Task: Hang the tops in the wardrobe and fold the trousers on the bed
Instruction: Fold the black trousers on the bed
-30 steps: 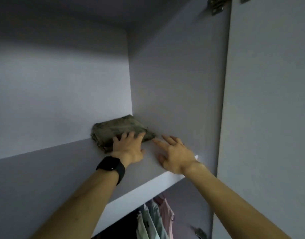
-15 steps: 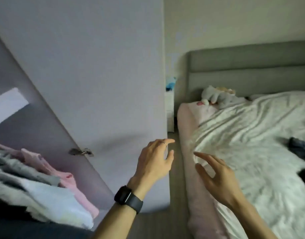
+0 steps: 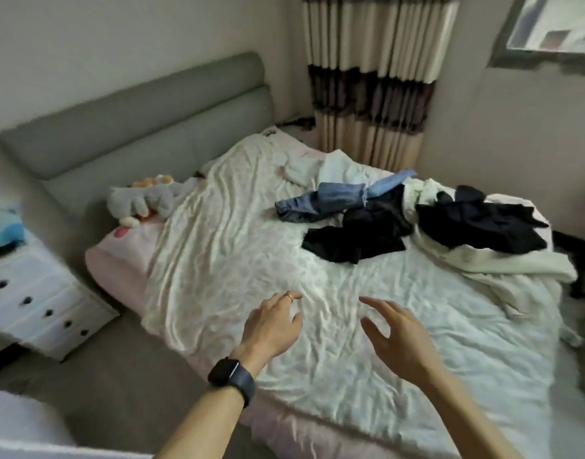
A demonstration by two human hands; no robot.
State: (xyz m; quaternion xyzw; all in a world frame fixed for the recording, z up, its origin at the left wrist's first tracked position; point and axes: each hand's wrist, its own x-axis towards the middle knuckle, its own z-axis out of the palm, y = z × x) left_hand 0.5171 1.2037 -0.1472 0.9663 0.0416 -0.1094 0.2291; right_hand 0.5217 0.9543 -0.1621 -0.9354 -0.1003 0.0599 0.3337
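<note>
**Both hands empty over the bed, clothes heaped beyond them**

We see the left hand [image 3: 274, 323] and the right hand [image 3: 397, 339] side by side over the near part of the bed [image 3: 118, 263]. Their fingers are loose and spread, and neither holds anything. We cannot tell whether they touch the bedding. A dark watch [image 3: 233, 380] sits on the left wrist and a ring [image 3: 288, 295] on one left finger.

One container shows: a white chest of drawers [image 3: 36, 293], well off to the left of the left hand. Its drawers are closed, and something blue and soft [image 3: 3, 226] lies on top.

The clothes lie well beyond the fingertips. The blue jeans [image 3: 320, 202] are farthest ahead, and a black garment [image 3: 357, 238] lies just nearer the hands, touching them. Further right of the right hand, a second black piece [image 3: 476, 223] lies on a cream garment [image 3: 503, 263]. A crumpled white sheet [image 3: 317, 276] stretches between the hands and the heap.

A grey plush toy [image 3: 142, 200] lies ahead and left of the left hand, by the grey headboard [image 3: 135, 127]. A striped curtain [image 3: 373, 77] hangs behind the heap.
</note>
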